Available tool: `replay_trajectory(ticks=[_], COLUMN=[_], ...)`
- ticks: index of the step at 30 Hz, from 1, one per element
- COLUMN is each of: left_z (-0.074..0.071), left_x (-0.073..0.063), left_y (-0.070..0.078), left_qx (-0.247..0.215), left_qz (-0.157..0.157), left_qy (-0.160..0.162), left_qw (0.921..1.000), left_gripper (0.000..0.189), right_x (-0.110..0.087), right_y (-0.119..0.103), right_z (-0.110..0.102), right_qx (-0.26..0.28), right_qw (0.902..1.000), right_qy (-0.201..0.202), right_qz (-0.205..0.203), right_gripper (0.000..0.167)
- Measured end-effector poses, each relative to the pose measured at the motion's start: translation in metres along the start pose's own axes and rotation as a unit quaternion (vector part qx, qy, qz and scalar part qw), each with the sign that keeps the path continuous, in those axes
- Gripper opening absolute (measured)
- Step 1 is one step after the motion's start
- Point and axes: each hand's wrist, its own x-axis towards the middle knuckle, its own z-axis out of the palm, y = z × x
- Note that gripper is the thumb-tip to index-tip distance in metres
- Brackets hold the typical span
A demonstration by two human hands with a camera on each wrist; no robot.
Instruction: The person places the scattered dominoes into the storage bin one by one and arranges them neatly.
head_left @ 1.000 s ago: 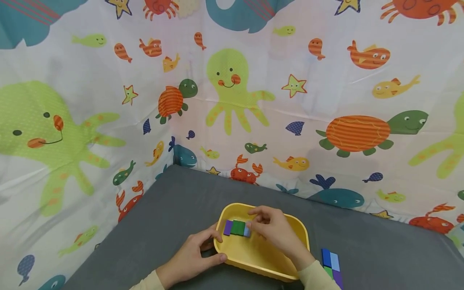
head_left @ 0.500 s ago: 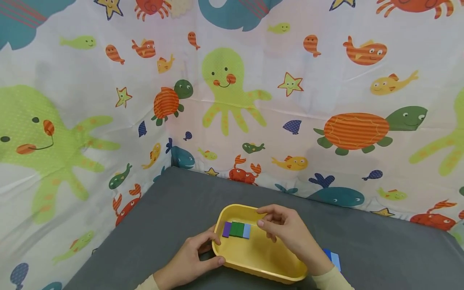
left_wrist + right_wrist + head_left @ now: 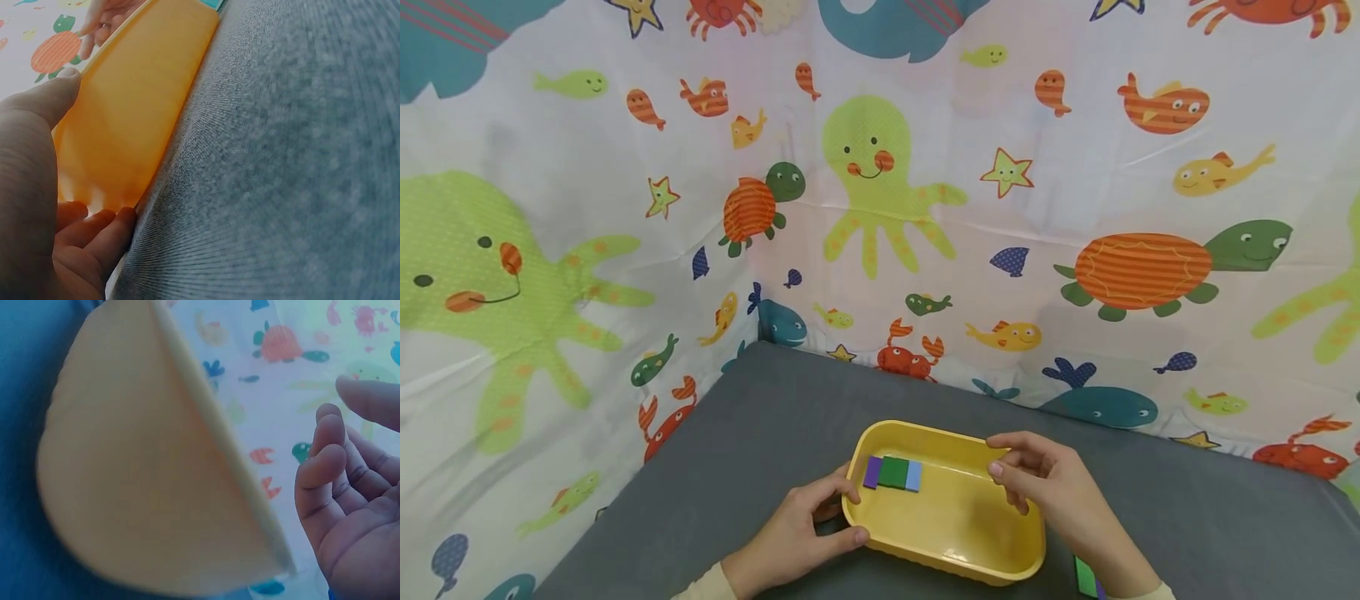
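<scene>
A yellow plastic tray (image 3: pixel 940 521) sits on the dark cloth surface. My left hand (image 3: pixel 801 525) grips its left end, fingers over the rim and thumb against the near side; the left wrist view shows this grip on the tray wall (image 3: pixel 131 94). Inside the tray, near the left end, a purple tile (image 3: pixel 872 472), a green tile (image 3: pixel 893 472) and a light blue tile (image 3: pixel 913 477) lie side by side in a row. Over the tray's right end hovers my right hand (image 3: pixel 1048 479), fingers loosely bent; the right wrist view shows nothing held between thumb and fingers.
Right of the tray, partly hidden by the right forearm, lie a green tile (image 3: pixel 1084 577) and a bit of purple. A white curtain (image 3: pixel 925 242) printed with sea animals hangs behind and to the left of the grey surface (image 3: pixel 775 400).
My right hand has drawn away from the light blue tile and moved right, to above the tray's right end. The left hand keeps its grip on the tray.
</scene>
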Motion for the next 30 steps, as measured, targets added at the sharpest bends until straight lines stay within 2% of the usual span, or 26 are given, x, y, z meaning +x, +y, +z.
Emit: replay_trajectory(ticks=[7, 12, 17, 30], left_z=[0.000, 0.000, -0.001, -0.001], left_x=[0.001, 0.000, 0.000, -0.001], left_y=[-0.002, 0.000, 0.000, 0.003], left_qx=[0.010, 0.008, 0.009, 0.013], left_qz=[-0.001, -0.011, -0.016, -0.009], left_qy=[-0.004, -0.004, -0.003, -0.002], left_qw=[0.9999, 0.9999, 0.9998, 0.9999], left_gripper=[0.027, 0.027, 0.028, 0.028], right_x=[-0.010, -0.013, -0.016, -0.030], right_y=[0.013, 0.021, 0.029, 0.063], right_z=[-0.018, -0.031, -0.044, -0.078], right_qx=[-0.014, -0.029, -0.048, -0.113], right_qw=[0.9996, 0.9982, 0.9967, 0.9868], right_qy=[0.012, 0.021, 0.027, -0.008], right_qz=[0.020, 0.048, 0.060, 0.116], right_gripper=[0.047, 0.053, 0.059, 0.066])
